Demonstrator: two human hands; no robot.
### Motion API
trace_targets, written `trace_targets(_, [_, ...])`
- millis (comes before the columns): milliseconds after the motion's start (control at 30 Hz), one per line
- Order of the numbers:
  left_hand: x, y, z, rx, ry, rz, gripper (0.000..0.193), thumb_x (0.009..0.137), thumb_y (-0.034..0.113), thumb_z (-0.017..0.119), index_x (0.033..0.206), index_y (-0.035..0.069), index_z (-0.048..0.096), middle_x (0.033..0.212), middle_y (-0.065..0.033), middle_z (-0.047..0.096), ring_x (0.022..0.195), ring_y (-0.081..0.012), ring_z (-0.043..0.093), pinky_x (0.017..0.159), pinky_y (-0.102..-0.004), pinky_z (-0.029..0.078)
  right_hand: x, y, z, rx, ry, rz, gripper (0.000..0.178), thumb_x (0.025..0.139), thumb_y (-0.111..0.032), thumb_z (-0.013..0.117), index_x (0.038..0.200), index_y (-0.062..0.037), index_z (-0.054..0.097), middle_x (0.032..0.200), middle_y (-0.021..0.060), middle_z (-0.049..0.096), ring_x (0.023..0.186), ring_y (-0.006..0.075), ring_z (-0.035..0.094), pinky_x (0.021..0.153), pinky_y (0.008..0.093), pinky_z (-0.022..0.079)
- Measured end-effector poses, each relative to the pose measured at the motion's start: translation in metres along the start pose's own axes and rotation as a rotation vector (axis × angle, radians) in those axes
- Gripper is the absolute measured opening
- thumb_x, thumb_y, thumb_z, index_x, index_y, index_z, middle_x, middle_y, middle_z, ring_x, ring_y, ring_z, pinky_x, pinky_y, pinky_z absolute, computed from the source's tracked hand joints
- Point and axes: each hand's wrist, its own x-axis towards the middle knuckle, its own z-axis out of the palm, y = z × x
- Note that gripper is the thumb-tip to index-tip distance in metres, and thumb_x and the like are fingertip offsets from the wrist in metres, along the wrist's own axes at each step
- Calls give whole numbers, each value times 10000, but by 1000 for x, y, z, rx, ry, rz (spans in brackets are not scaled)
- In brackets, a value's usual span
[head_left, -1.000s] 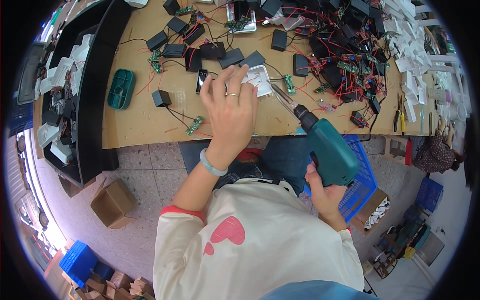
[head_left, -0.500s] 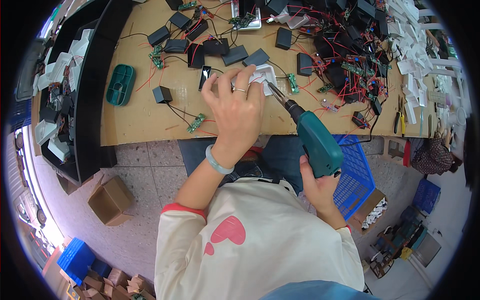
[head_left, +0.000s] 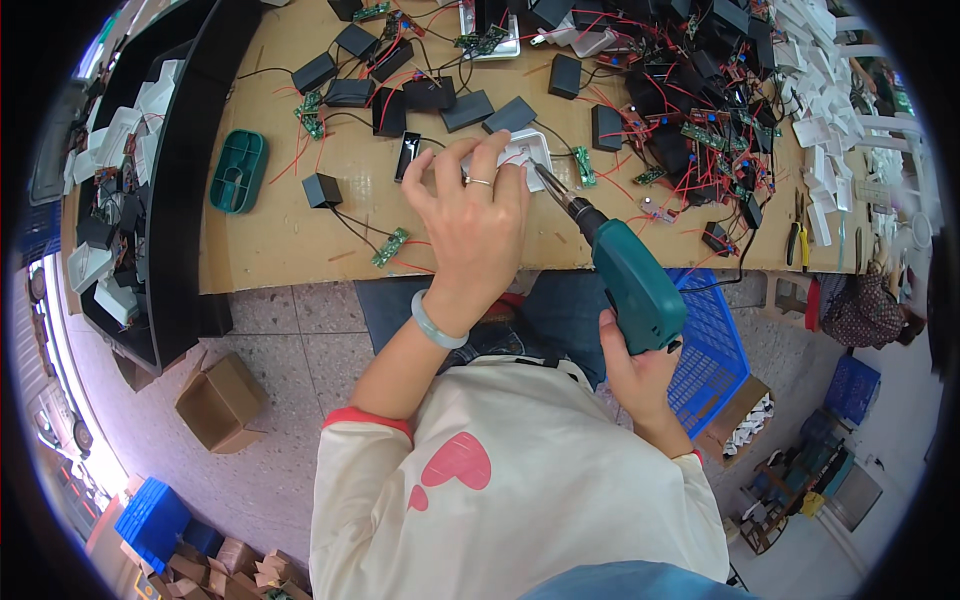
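Observation:
My left hand (head_left: 470, 215) is bent over a small white plastic housing (head_left: 536, 148), its fingertips and thumb on the near left side of it. The fingers hide part of the housing and whatever lies under them. My right hand (head_left: 640, 375) is wrapped round the grip of a green, pistol-shaped electric screwdriver (head_left: 638, 285). The tool slants up and to the left, its thin metal tip at the housing beside my left thumb. A small open black case (head_left: 408, 155) lies just left of my left fingers. A green circuit board (head_left: 585, 167) with wires lies right of the housing.
A green divided tray (head_left: 239, 171) sits at the left, beside a long black bin (head_left: 178, 170) of white parts. Black boxes with wires are heaped (head_left: 690, 110) at the back right, near stacked white housings (head_left: 815, 130). Pliers (head_left: 797, 240) lie at the right edge; a blue crate (head_left: 712, 350) stands below.

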Motion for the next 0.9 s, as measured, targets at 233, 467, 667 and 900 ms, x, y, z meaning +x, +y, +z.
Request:
trace_targets(233, [-3, 0, 0, -79, -24, 13, 127, 763, 103, 720, 865, 30, 705, 1198, -44, 641, 1115, -261, 572, 1017, -568, 337, 2, -4, -1, -30, -28, -58, 199, 858, 18, 697, 1048, 20, 636, 881, 94, 643, 709, 142, 600, 648, 274, 484])
trace_targets(467, [-1, 0, 0, -72, -25, 18, 134, 748, 104, 712, 860, 33, 702, 1178, -37, 638, 1111, -250, 572, 1028, -577, 329, 4, -3, -4, -96, -54, -110, 255, 862, 6, 701, 1107, 15, 628, 888, 97, 655, 713, 175, 620, 672, 291, 504])
trace_targets(667, [-3, 1, 0, -59, -21, 30, 114, 753, 99, 687, 845, 33, 700, 1169, -31, 638, 1105, -235, 577, 1038, -574, 322, 5, -11, -8, -125, -95, -56, 260, 867, -9, 698, 1116, 9, 625, 902, 111, 662, 720, 205, 641, 688, 309, 518])
trace_targets(900, [-5, 0, 1, -34, -22, 60, 122, 746, 101, 674, 841, 31, 706, 1171, -31, 639, 1106, -234, 580, 1037, -572, 324, 6, -18, -11, -184, -133, -47, 252, 869, -23, 691, 1109, -3, 615, 887, 104, 669, 732, 229, 669, 697, 319, 529])
